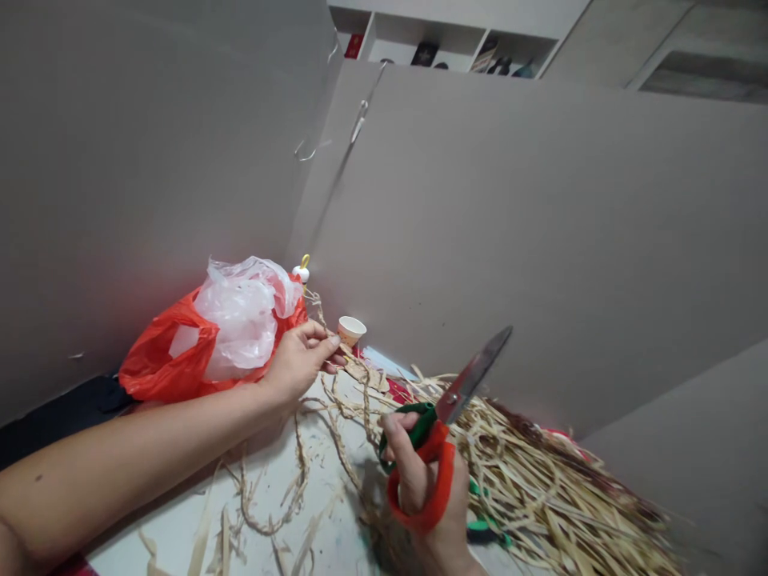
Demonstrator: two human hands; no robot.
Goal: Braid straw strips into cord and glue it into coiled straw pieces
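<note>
My left hand [303, 358] pinches a thin braided straw cord [367, 400] between thumb and fingers, over the middle of the table. Loops of the cord trail down across the white tabletop. In my right hand [435, 496] is a pair of scissors [459, 392], one handle orange and the other green. Its blades are together and point up and to the right, apart from the cord. Just beyond the scissors lies a large pile of loose dry straw strips [540, 488].
A red plastic bag [165, 348] with a clear plastic bag [240, 320] stands at the left. Behind my left hand is a paper cup [351, 330]. Straw scraps litter the white table [336, 520]. Grey walls [510, 216] close in the far and left sides.
</note>
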